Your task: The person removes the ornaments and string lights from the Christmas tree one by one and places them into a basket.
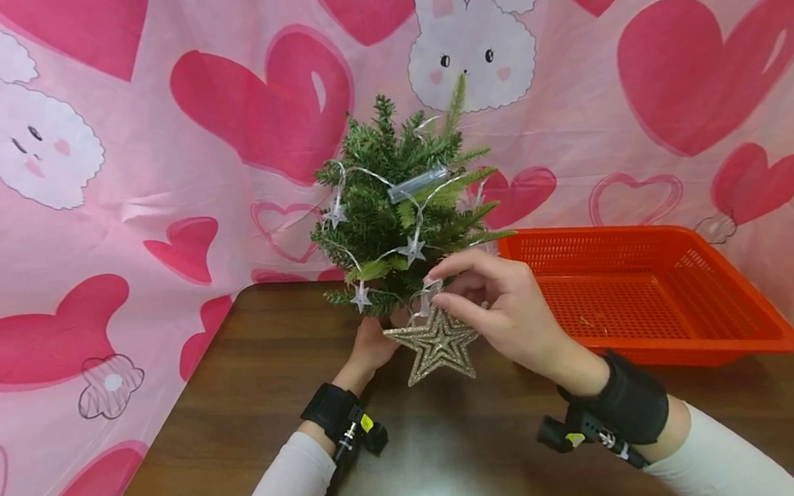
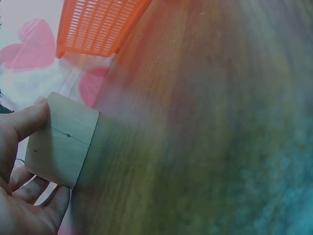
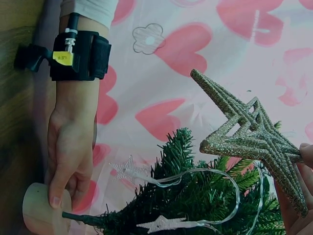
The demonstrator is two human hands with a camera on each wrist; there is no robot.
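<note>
A small artificial Christmas tree [image 1: 372, 211] stands on the table, wound with a string of clear star lights [image 1: 413, 248]. Low at its foot, my left hand [image 1: 372, 346] grips the round wooden base [image 2: 63, 139], with the thumb on one face and fingers on its side. In front of the tree my right hand [image 1: 504, 305] pinches a gold glitter star ornament [image 1: 441, 344] by one point. A clear star light [image 1: 428, 296] lies at those fingertips in the head view; whether they also hold it, I cannot tell. The right wrist view shows the ornament tilted beside the branches.
An orange plastic basket [image 1: 668, 346] stands on the table to the right of the tree. A clear battery case [image 1: 418, 185] rests among the upper branches. Pink cloth [image 1: 171, 181] with hearts and rabbits hangs behind the brown wooden table [image 1: 221, 421].
</note>
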